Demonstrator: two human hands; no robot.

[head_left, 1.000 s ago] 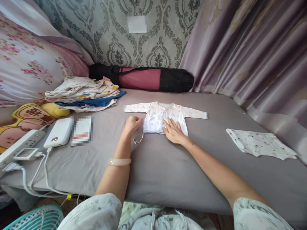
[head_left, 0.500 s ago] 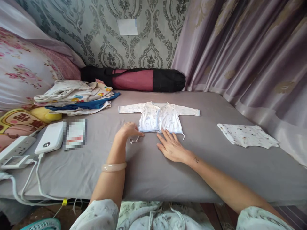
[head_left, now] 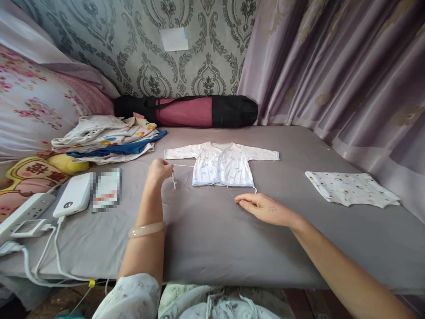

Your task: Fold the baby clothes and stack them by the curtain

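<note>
– Grey bed [head_left: 232, 252]; and on it?
– Small white shirt [head_left: 222, 167], spread flat with sleeves out, nearer the far edge than the near one.
– Doing what with the left hand [head_left: 160, 170]?
– Pinching a thin string [head_left: 183, 165], drawn straight out from the shirt's side, with a loose end below the fingers.
– And with the right hand [head_left: 264, 208]?
– Held just in front of the hem, fingers together, thumb close; cannot tell whether gripping the fine thread [head_left: 230, 191] there.
– Around the edges?
– Black and red bag [head_left: 184, 110] along the far one, clothes pile [head_left: 109, 137] by the far left corner, spotted cloth [head_left: 353, 188] toward the right.
</note>
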